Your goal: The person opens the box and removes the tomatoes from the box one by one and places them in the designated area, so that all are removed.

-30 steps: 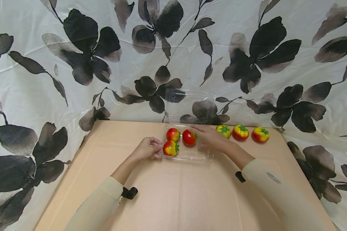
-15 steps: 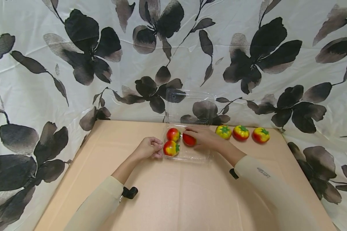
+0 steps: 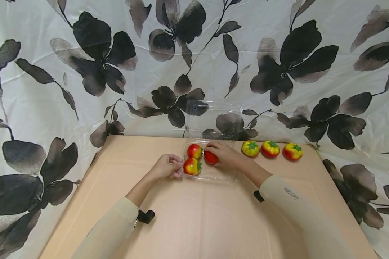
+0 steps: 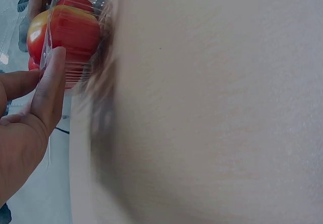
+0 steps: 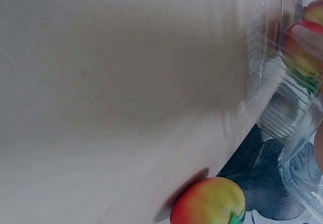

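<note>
Clear plastic formed the container [image 3: 210, 177], a light-looking tray set near the back of the worktop [image 3: 201, 223], its lid [image 3: 214, 111] raised in front of the flowered cloth [image 3: 116, 21], presumably so that the top would be open to a hand. The left hand [image 3: 165, 166] pinched the container at its left edge, finger and thumb meeting at the thin rim; that grip probably served to stop the tray sliding while the other hand worked inside it. From the opposite side the right hand [image 3: 225, 154] reached in over the tray, its fingers curled over the held tomato [image 3: 210, 158] and covering its right part; the red left side showed past the fingertips.

Just left of those fingers were the rear tomato [image 3: 193, 151] and the front tomato [image 3: 191, 166], one behind the other along the left wall and so close to the pinching fingers that only the plastic seemed to part them. Outside, a yellowish tomato [image 3: 250, 148], a middle tomato [image 3: 270, 149] and an end tomato [image 3: 292, 151] sat in a row to the right, likely spaced for easy picking, none touched by any fingers.
</note>
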The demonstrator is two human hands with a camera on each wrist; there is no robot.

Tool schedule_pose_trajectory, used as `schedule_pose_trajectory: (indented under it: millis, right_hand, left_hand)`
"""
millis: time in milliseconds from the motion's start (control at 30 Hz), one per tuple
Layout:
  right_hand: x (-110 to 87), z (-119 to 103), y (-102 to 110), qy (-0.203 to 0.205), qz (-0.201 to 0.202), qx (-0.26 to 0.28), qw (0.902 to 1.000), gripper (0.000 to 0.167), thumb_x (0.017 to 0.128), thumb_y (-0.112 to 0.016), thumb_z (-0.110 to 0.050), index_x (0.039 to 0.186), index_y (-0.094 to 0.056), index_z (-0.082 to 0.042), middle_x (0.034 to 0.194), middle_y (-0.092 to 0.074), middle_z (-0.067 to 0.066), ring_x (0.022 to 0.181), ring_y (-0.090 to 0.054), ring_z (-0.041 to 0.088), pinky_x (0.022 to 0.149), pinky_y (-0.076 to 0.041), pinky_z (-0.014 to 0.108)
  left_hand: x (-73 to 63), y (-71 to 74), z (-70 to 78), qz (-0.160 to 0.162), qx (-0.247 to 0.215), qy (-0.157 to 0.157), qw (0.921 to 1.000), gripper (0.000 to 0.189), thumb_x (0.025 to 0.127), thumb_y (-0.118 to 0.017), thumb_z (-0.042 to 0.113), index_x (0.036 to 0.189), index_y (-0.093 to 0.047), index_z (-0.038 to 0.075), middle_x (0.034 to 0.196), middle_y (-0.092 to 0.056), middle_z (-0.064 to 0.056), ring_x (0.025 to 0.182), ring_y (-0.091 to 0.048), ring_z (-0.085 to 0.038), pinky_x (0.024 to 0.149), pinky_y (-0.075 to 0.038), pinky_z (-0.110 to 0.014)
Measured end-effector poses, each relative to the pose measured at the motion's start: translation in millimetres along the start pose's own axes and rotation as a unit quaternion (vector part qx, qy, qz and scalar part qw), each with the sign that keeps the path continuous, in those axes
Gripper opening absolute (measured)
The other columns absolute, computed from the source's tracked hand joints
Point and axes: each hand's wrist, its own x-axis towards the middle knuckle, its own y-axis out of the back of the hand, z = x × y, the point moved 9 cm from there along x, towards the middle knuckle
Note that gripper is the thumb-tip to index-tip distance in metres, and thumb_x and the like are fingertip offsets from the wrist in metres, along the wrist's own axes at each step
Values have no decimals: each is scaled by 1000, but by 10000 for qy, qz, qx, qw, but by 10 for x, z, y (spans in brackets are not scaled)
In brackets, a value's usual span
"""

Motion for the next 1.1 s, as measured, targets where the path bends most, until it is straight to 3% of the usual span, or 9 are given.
schedule_pose_trajectory:
  millis: [167,533,800,1100]
  right_hand:
    - [-14,47,-21,-293,7,324,9990,75,81,-90,-15,145,-52,-13,152,-48,9,144,-40,32,117,-47,52]
    - [-97,21,53,-350,318,783,9958,70,80,-90,-13,140,-54,-13,150,-46,11,140,-44,33,114,-51,51]
    - [-186,45,181,-807,393,1304,9874,67,82,-88,-14,140,-55,-22,150,-43,6,132,-52,33,106,-57,51]
    - [-301,28,342,-759,814,1654,9799,67,82,-88,-12,141,-57,-17,146,-40,9,128,-54,36,106,-57,50]
  left_hand:
    - [-2,-11,-11,-3,-3,-51,10000,24,99,-63,-4,119,-57,-14,91,-65,-24,65,-72,-18,63,-66,-32]
    - [-9,-10,-13,-12,47,-118,9999,24,99,-62,-5,120,-56,-15,86,-66,-18,65,-72,-18,66,-67,-38]
    - [-3,-8,-12,11,37,-93,9999,23,99,-63,-4,119,-57,-14,86,-65,-16,65,-72,-18,66,-67,-36]
    - [-8,-12,14,-50,-2,-131,9999,25,99,-63,-4,120,-56,-15,87,-65,-17,65,-72,-18,63,-67,-32]
